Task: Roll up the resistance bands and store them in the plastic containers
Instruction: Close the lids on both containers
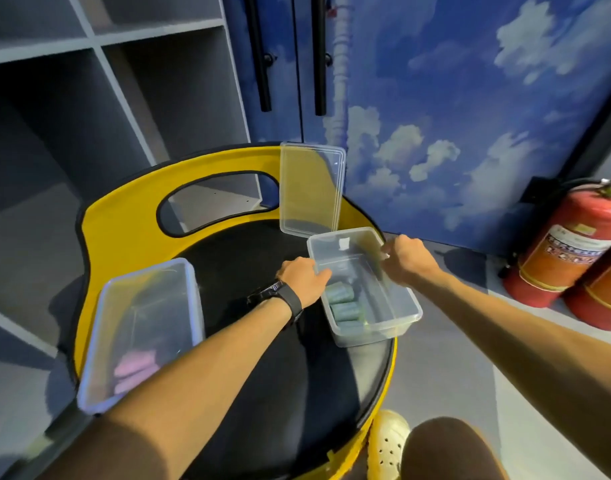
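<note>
An open clear plastic container (397, 317) sits on the right side of a black seat. Several rolled green resistance bands (343, 304) lie inside it. My left hand (302, 277) grips its left rim, and my right hand (406, 259) grips its right rim. The container's clear lid (311, 188) leans upright against the yellow chair back just behind it. A second clear container (141, 327) with its lid on rests at the left of the seat, with rolled pink bands (134, 370) inside.
The yellow chair back (124, 216) curves around the black seat (262, 375). Grey shelves stand to the left. Red fire extinguishers (567, 251) stand on the floor at right, by a blue cloud-printed wall. My foot in a cream shoe (388, 441) shows at the bottom.
</note>
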Demonstrator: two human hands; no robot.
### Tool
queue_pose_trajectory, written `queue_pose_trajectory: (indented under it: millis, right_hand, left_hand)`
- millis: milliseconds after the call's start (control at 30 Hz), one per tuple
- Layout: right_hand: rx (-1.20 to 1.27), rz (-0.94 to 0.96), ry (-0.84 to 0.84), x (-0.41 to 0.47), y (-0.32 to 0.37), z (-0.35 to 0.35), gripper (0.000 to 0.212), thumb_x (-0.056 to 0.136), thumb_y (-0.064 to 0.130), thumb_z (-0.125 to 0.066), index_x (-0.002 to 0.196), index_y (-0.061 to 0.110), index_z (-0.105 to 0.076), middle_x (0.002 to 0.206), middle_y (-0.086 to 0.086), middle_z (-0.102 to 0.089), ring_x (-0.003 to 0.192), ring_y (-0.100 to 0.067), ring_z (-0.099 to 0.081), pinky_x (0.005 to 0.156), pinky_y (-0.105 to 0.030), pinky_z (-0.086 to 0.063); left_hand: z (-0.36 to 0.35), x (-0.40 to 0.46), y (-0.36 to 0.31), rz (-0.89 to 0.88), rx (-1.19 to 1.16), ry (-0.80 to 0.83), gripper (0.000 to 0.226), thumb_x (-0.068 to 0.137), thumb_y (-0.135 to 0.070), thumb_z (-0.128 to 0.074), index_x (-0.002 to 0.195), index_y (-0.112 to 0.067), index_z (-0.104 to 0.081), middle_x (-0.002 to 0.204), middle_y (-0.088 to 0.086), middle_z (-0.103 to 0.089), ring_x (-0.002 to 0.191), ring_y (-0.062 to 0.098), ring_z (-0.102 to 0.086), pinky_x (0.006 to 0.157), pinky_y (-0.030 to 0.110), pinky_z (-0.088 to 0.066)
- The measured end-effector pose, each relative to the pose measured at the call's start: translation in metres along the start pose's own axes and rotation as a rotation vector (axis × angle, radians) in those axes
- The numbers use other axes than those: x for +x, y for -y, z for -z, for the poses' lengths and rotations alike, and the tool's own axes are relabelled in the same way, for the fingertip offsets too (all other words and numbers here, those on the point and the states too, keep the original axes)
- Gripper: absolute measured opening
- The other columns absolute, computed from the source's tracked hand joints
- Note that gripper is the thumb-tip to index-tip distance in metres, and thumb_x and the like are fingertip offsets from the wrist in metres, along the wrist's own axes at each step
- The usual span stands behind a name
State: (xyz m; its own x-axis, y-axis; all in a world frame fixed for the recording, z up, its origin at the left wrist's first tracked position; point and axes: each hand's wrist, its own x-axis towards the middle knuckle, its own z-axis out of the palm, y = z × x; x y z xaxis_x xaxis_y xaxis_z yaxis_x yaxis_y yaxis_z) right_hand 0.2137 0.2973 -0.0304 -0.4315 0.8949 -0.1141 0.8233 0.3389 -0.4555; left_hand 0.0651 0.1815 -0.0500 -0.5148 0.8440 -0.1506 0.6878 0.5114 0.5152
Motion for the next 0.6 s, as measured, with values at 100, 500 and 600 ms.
queue_pose_trajectory:
  millis: [100, 500, 600]
  right_hand:
    - [-0.041, -0.023, -0.003, 0.001, -0.012, -0.001, 0.03, 0.092, 0.014, -0.054, 0.116, -0.001, -0.064, 0.114, -0.022, -0.065, 0.101, -0.041, -0.062, 0.079, -0.039, -0.049]
    - [0.042, -0.087, 0.014, 0.011, -0.023, -0.017, 0.021, 0.091, 0.006, -0.056, 0.108, 0.0, -0.068, 0.101, -0.017, -0.067, 0.087, -0.034, -0.066, 0.077, -0.041, -0.059]
    - [0.058, -0.07, 0.034, 0.007, -0.006, -0.022, 0.021, 0.091, 0.007, -0.057, 0.107, -0.001, -0.067, 0.102, -0.018, -0.066, 0.089, -0.035, -0.065, 0.071, -0.038, -0.054]
  left_hand:
    - [-0.006, 0.006, 0.0, 0.014, 0.018, 0.023, 0.036, 0.094, -0.035, -0.052, 0.097, -0.003, -0.068, 0.087, 0.017, -0.071, 0.085, 0.034, -0.066, 0.077, 0.042, -0.056]
    - [-0.01, 0.02, 0.013, 0.06, 0.075, 0.034, 0.016, 0.087, -0.021, -0.059, 0.087, -0.006, -0.063, 0.095, 0.015, -0.071, 0.087, 0.03, -0.067, 0.068, 0.031, -0.054]
    - [0.001, 0.014, 0.028, 0.095, 0.076, 0.029, 0.016, 0.087, -0.018, -0.058, 0.088, -0.004, -0.065, 0.085, 0.014, -0.072, 0.079, 0.029, -0.071, 0.067, 0.033, -0.058]
